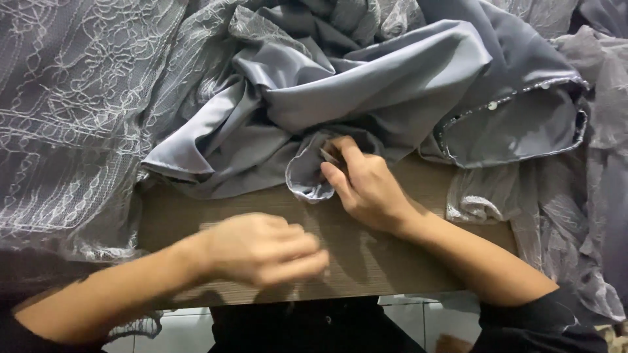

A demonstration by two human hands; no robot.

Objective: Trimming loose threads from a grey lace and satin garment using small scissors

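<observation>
Fingers (340,171) of the right hand (367,189) pinch a fold of grey cloth (366,85), while the blurred left hand (265,248) hovers half-curled and empty over the wooden table (392,261).

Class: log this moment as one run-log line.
left hand: blurred, over table | right hand: pinching grey satin fabric | lace fabric: left

No packages, labels, signs or screens show anywhere in this view of the work.
</observation>
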